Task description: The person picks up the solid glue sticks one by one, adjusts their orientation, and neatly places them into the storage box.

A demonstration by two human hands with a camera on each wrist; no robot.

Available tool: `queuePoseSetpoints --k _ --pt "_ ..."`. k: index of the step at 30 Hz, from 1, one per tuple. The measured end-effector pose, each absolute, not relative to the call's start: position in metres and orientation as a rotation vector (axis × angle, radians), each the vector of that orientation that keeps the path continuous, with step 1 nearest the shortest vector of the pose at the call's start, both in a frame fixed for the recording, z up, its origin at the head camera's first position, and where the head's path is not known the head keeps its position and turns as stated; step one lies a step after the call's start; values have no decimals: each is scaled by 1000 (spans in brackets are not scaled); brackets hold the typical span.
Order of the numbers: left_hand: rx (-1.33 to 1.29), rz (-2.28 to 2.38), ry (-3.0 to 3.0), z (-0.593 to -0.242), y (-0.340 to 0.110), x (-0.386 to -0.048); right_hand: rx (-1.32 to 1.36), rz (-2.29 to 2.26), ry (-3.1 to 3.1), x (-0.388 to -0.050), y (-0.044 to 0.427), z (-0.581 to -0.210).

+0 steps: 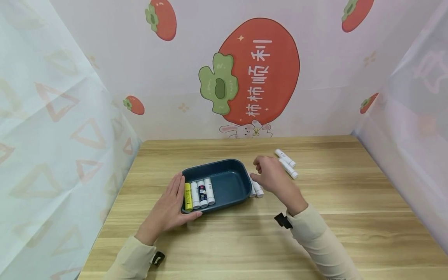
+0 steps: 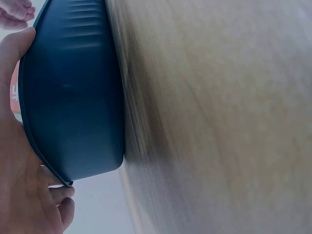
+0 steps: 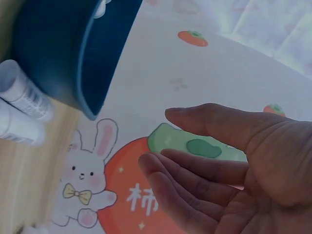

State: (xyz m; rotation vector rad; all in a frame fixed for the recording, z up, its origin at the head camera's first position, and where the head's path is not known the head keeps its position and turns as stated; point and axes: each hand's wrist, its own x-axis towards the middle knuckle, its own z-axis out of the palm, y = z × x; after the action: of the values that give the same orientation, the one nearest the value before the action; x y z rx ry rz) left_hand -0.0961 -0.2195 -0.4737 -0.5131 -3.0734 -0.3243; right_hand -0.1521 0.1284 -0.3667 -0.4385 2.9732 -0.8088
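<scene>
A dark blue tray [image 1: 227, 184] stands on the wooden table, with a yellow tube [image 1: 188, 196] and several mostly white tubes [image 1: 209, 191] side by side in its left part. My left hand [image 1: 169, 205] rests along the tray's left end, thumb at the near rim; in the left wrist view its thumb and fingers lie on the rim. My right hand [image 1: 276, 179] hovers beyond the tray's right end with fingers bent and apart from the thumb, holding nothing. Two white tubes [image 1: 259, 189] lie beside the tray's right end, partly hidden by the tray and hand; the right wrist view shows both [image 3: 24, 92].
Two more white tubes [image 1: 288, 168] lie at the back right of the table [image 1: 343, 186], behind my right hand. A wall sheet [image 1: 168, 77] with printed persimmons rises behind the table, and pale sheets hang at both sides.
</scene>
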Motion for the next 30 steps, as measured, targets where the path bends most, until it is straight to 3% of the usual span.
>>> queuePoseSetpoints --k 19,30 --pt "-507 -327 -3075 -472 -219 -96 -482 -810 2913 -153 133 -436" --pt "-512 -333 -3073 -473 -219 -95 -481 -799 2940 -156 127 -447"
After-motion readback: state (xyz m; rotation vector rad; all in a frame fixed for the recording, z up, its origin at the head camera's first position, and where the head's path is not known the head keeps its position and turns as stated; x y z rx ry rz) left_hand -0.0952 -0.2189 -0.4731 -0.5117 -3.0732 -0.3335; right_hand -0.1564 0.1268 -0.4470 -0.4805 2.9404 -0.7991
